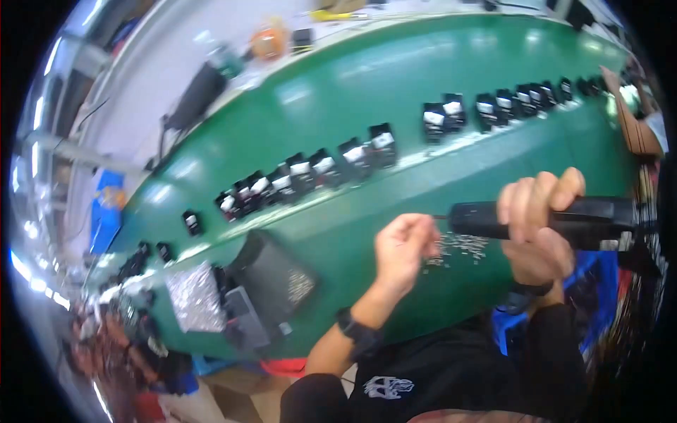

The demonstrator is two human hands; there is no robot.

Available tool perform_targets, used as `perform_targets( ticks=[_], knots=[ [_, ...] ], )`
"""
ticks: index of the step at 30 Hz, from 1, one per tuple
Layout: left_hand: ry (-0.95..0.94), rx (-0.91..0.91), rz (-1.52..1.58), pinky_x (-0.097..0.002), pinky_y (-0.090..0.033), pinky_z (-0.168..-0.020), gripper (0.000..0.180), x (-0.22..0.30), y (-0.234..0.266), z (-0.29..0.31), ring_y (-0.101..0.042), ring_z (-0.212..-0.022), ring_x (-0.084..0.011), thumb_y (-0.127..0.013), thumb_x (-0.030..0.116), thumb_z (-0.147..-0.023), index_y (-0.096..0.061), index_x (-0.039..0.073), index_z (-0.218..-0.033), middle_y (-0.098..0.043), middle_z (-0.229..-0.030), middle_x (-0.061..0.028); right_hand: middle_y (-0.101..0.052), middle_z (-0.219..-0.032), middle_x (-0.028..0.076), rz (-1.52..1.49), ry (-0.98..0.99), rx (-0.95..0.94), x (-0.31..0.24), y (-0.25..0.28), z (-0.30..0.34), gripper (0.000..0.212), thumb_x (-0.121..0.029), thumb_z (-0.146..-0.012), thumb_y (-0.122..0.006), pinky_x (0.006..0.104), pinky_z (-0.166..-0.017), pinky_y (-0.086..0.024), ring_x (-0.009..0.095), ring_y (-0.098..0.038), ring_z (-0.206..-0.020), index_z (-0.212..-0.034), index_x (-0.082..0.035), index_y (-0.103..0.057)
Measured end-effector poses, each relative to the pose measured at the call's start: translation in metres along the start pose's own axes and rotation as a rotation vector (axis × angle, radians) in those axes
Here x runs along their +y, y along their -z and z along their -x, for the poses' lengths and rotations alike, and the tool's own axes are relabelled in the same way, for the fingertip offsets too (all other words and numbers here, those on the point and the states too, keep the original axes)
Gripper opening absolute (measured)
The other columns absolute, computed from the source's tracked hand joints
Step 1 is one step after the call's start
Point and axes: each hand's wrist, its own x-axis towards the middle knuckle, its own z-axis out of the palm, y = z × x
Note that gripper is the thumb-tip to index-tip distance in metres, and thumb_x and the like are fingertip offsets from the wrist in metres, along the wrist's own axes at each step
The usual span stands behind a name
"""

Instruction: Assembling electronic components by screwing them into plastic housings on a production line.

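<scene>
Busy indoor workspace, bright ceiling strip lights at left, edges bent by the lens. Long green counter [367,77] across the view, pale seam line running diagonally along it. Row of black units [383,144] with white labels along that line, in several clusters, some nearly touching; one stands apart toward the left.

Right grip [536,215] is closed around a black handheld driver [596,209], fingers over the body, held about level above the counter, thin tip pointing left. So the driver is up in the right grip, near the counter's front edge. Left grip [405,247] is at the tip: fingers curled in, fingertips together. Too blurred to tell if it pinches the tip or some small part.

Loose pile of small metal pieces [465,245] on the counter, just below the driver, between the two grips. More small pieces sit in the dark tray [257,264] to the left. Silver packet [196,296] beside that tray, grey flat panel [246,317] between them at the front.

Dark wristband [357,335] on left wrist. Blue crate [599,282] below the counter, right side. Another person's arm [627,116] at far right.
</scene>
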Motion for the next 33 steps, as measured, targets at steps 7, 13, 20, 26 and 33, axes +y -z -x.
perform_targets(
  ticks=[7, 13, 20, 26, 33],
  knots=[
    [0.089, 0.001, 0.379, -0.0229, -0.045, -0.052, 0.013, 0.013, -0.008, 0.007, -0.06, -0.059, -0.0113, -0.063, 0.016, -0.094, -0.065, 0.003, -0.097, -0.069, -0.084, -0.0103, -0.05, -0.071, 0.001, 0.004, -0.016, -0.03, -0.008, -0.004, 0.001, 0.035, -0.008, -0.08, -0.069, 0.0355, -0.073, -0.045, 0.016, -0.054, -0.064, -0.105, -0.014, -0.045],
    [0.126, 0.036, 0.516, -0.0231, -0.043, -0.051, 0.011, 0.019, -0.005, 0.005, -0.059, -0.059, -0.011, -0.065, 0.016, -0.093, -0.065, 0.004, -0.095, -0.069, -0.081, -0.0088, -0.05, -0.072, 0.001, -0.042, -0.031, -0.011, -0.001, -0.007, 0.0, 0.035, -0.008, -0.08, -0.068, 0.0361, -0.073, -0.045, 0.016, -0.054, -0.065, -0.105, -0.014, -0.045],
    [0.134, -0.044, 0.501, -0.0229, -0.041, -0.047, 0.018, 0.025, 0.014, 0.005, -0.057, -0.053, -0.0117, -0.06, 0.022, -0.097, -0.062, 0.007, -0.088, -0.066, -0.074, -0.0071, -0.05, -0.073, 0.001, -0.12, -0.065, 0.004, 0.013, -0.015, -0.002, 0.035, -0.007, -0.08, -0.067, 0.0359, -0.073, -0.045, 0.016, -0.054, -0.065, -0.107, -0.015, -0.045],
    [0.141, -0.223, 0.406, -0.0249, -0.044, -0.049, 0.022, 0.042, 0.028, 0.005, -0.06, -0.056, -0.0141, -0.063, 0.027, -0.094, -0.061, 0.005, -0.089, -0.065, -0.073, -0.0075, -0.05, -0.073, 0.001, -0.163, -0.08, -0.015, 0.009, -0.029, -0.017, 0.035, -0.007, -0.081, -0.067, 0.0362, -0.072, -0.045, 0.016, -0.054, -0.066, -0.107, -0.015, -0.045],
    [-0.745, -0.217, -1.272, -0.0381, -0.047, -0.074, 0.035, 0.095, 0.051, -0.018, -0.064, -0.083, -0.0265, -0.083, 0.023, -0.067, -0.067, 0.007, -0.092, -0.067, -0.088, -0.0075, -0.05, -0.077, 0.003, 0.174, 0.021, -0.091, 0.086, -0.026, -0.058, 0.036, -0.004, -0.081, -0.062, 0.0374, -0.073, -0.044, 0.016, -0.052, -0.067, -0.111, -0.01, -0.044]
  ],
)
